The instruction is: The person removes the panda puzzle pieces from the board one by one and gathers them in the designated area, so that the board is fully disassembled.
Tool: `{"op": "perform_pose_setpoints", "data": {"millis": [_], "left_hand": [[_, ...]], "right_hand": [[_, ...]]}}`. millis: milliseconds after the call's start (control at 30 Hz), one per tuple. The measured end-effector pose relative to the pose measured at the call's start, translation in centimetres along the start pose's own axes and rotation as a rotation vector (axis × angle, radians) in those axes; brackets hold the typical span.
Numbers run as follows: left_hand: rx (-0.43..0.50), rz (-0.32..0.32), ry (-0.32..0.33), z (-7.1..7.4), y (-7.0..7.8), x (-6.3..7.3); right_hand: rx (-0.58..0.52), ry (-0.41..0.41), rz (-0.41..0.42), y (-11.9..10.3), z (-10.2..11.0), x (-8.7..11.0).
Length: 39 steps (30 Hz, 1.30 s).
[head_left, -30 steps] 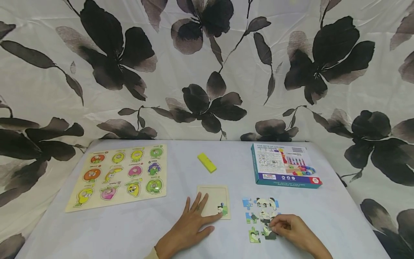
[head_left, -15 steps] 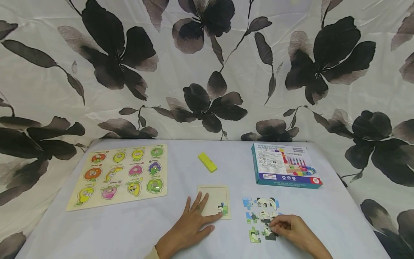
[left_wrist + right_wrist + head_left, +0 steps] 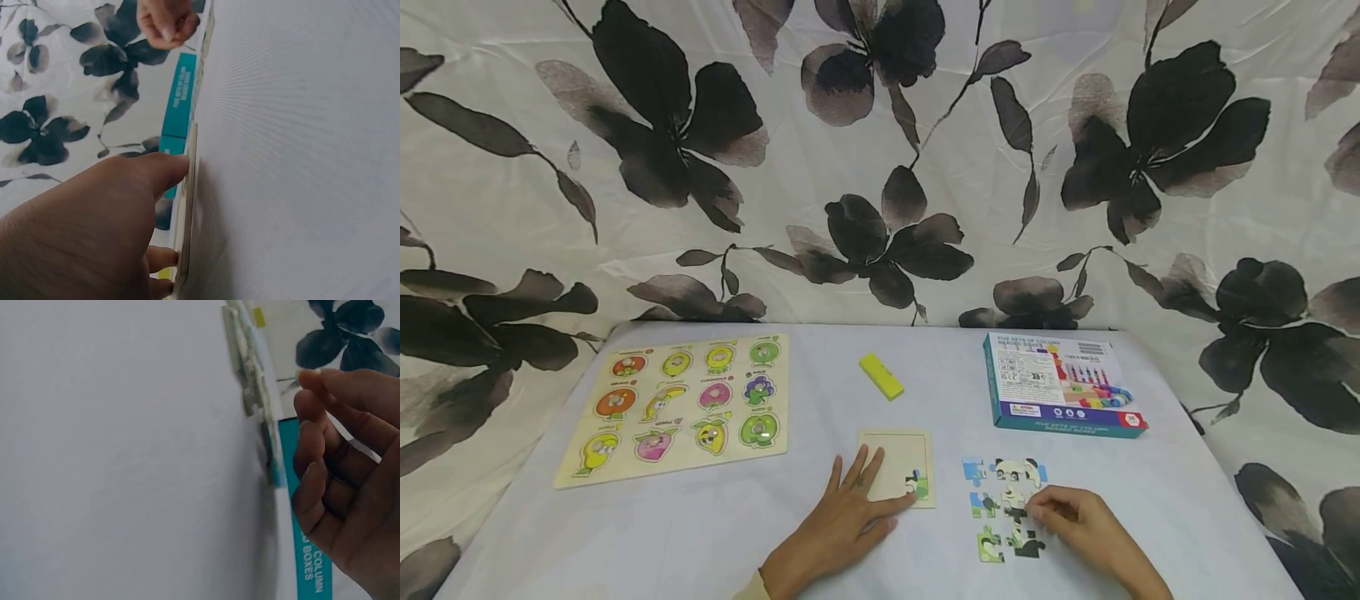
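Note:
My left hand (image 3: pixel 841 523) lies with spread fingers on a small wooden puzzle tray (image 3: pixel 901 450), its index finger at a piece (image 3: pixel 922 485) fitted in the lower right corner. Right of the tray lie loose panda jigsaw pieces (image 3: pixel 1015 498), grouped in rows. Over their right side hovers my right hand (image 3: pixel 1078 521), fingers loosely curled and thumb tip close to the index finger. In the right wrist view, nothing shows between the fingertips of the right hand (image 3: pixel 350 456), and the pieces (image 3: pixel 249 375) appear edge-on beside it. The right hand hides some pieces in the head view.
A fruit peg board (image 3: pixel 681 408) lies at the left of the white-covered table (image 3: pixel 700 533). A yellow block (image 3: pixel 881 377) sits behind the tray. At the back right is a teal-edged toy box (image 3: pixel 1063 385). Floral cloth (image 3: pixel 880 150) hangs behind the table.
My right hand has shifted slightly up and back from the lower pieces, uncovering more of the bottom dark piece. My left hand has stayed on the tray.

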<state>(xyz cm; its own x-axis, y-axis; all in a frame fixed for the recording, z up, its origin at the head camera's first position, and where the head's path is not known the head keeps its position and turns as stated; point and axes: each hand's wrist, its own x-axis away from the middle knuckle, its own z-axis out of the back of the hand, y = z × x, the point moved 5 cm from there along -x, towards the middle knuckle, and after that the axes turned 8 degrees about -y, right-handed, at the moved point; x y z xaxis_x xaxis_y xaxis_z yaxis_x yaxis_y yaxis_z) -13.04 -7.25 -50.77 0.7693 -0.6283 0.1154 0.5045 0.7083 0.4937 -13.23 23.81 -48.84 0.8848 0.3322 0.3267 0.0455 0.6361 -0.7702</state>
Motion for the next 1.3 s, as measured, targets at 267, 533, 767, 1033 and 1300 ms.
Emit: {"op": "perform_pose_setpoints", "data": {"millis": [267, 533, 767, 1033, 1300], "left_hand": [[-0.010, -0.008, 0.003, 0.1, 0.0, 0.1], [-0.009, 0.003, -0.014, -0.1, -0.3, 0.0], [-0.046, 0.050, -0.021, 0.0, -0.8, 0.0], [-0.087, 0.035, 0.017, 0.4, -0.6, 0.1], [-0.097, 0.026, 0.026, 0.3, -0.7, 0.2]], "right_hand": [[0.048, 0.124, 0.090, -3.9, 0.3, -2.5], [0.068, 0.073, 0.324, -7.8, -3.2, -6.1], [0.106, 0.017, 0.364, -8.6, -6.3, -8.1], [0.188, -0.007, 0.351, -8.6, -7.7, -8.4], [0.220, 0.021, 0.357, -8.6, -7.8, -8.3]]}}
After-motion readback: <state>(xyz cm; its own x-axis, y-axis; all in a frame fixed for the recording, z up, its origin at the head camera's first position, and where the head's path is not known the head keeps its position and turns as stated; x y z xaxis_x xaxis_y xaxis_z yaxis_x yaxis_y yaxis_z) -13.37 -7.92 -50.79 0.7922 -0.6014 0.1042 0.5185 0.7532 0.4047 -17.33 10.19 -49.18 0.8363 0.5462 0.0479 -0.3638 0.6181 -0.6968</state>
